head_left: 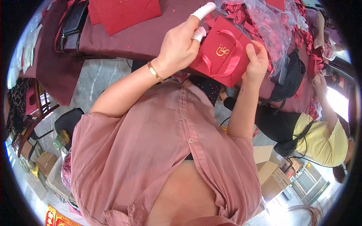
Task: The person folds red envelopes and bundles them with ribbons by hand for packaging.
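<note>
A red paper bag (217, 51) with a gold emblem and red ribbon handles is tilted above the dark red tablecloth. My right hand (257, 62) pinches its right edge between thumb and fingers. Beside the left edge is my left hand (179, 47), its thumb and index finger apart and wearing white finger covers; the thumb tip is close to the bag. The other fingers of that hand are curled and partly hidden. A gold bracelet (154, 71) circles the left wrist.
More red bags (130, 17) lie on the tablecloth (107, 43) at the back left, near a black bag (74, 22). Clear plastic (271, 32) with red ribbons is at the back right. A person in yellow (320, 139) works at the right. Cardboard boxes (273, 180) stand below.
</note>
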### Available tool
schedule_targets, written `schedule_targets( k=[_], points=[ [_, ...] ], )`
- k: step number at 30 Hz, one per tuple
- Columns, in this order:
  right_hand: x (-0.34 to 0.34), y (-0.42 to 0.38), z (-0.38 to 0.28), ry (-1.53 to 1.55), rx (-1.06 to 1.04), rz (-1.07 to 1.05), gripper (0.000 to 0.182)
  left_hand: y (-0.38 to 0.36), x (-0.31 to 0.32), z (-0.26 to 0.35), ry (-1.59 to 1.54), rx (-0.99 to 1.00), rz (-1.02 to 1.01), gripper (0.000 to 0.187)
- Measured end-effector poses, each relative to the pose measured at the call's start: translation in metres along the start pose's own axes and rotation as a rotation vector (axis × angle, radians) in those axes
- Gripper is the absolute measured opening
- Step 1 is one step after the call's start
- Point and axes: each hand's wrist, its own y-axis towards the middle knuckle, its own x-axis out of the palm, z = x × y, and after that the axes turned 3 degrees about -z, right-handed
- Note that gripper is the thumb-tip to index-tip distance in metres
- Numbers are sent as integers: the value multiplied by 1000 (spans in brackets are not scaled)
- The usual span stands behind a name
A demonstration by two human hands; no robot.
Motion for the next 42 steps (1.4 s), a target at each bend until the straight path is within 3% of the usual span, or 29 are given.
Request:
schedule_targets(
  k=[5,8,10,11,12,13,15,18,19,20,21,22,23,24,25,27,28,29,31,32,33,36,40,42],
  points=[
    [9,-5,-5,23,-14,3,21,-4,3,-3,-6,36,41,49],
    [8,-6,-5,36,4,-9,22,0,-9,3,-9,-71,-73,45],
    [-1,-5,-1,13,11,-30,21,8,-19,7,-20,79,-49,61],
    [-9,-3,-1,17,-15,-25,21,14,-26,9,44,74,-3,55],
    [-17,-2,-2,22,-44,-21,20,20,-37,9,62,54,32,53],
    [-23,-2,-10,25,-13,41,18,28,-49,19,-44,-89,61,51],
    [-29,0,-8,-63,-16,1,18,28,-64,11,63,134,22,52],
    [-13,6,-13,59,47,-19,20,27,-85,6,57,91,69,55],
    [-3,10,-17,127,31,-60,22,29,-92,7,115,86,152,53],
    [9,15,-20,152,25,-67,22,27,-98,7,-31,-9,258,53],
    [32,18,-32,282,49,-81,22,32,-105,12,-113,18,346,55],
    [53,18,-39,409,74,-93,23,43,-109,9,125,269,514,47],
    [72,23,-38,461,71,-97,26,39,-125,13,442,287,512,54],
    [88,28,-35,520,95,-152,30,36,-126,12,239,265,606,61],
    [106,28,-38,576,118,-208,33,32,-126,14,234,307,628,65],
    [136,26,-34,163,26,-366,46,26,-130,11,381,388,666,71],
    [149,33,-19,-50,-169,-347,53,22,-130,7,513,418,627,75],
    [153,45,-11,-261,-237,-331,57,18,-128,3,542,380,590,77],
    [161,76,5,-713,-635,-242,56,9,-120,-6,577,298,510,73],
    [167,88,12,-726,-656,-193,54,5,-113,-8,574,239,444,72],
    [170,98,10,-725,-665,-182,54,4,-109,-10,598,229,379,70],
    [180,121,-2,-1172,-265,-168,59,-3,-94,-26,689,223,279,64],
    [191,132,-12,-1267,-196,-105,63,-7,-87,-32,801,184,174,65],
    [194,136,-19,-1242,-29,-198,68,-8,-86,-40,818,185,151,66]
  ],
)
